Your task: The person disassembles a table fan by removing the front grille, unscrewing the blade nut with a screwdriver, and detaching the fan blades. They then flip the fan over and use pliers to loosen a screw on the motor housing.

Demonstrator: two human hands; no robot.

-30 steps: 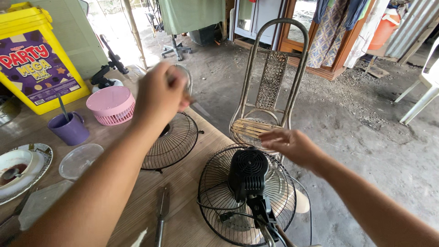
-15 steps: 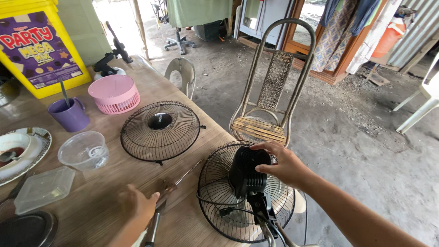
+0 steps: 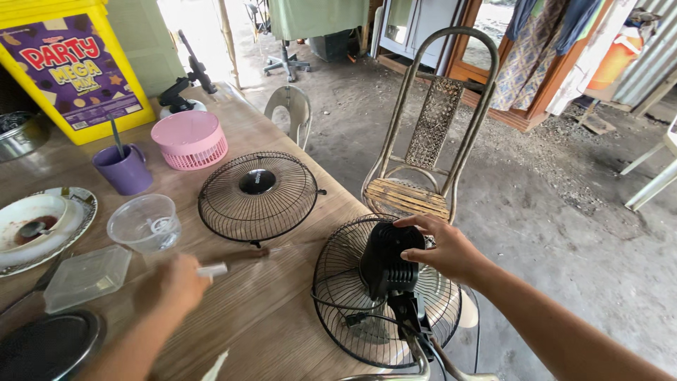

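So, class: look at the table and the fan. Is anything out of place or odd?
Yes. The fan's front grille lies flat on the table, detached. The right hand grips the black motor housing over the rear grille. The left hand is blurred, holding a small white object.

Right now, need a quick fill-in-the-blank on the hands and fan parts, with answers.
1. The right hand grips the black plastic ____ housing of the fan.
2. The round black wire front guard lies flat on the wooden ____.
3. The blurred left hand holds a long tool, nearest the clear plastic ____.

Answers: motor; table; cup.
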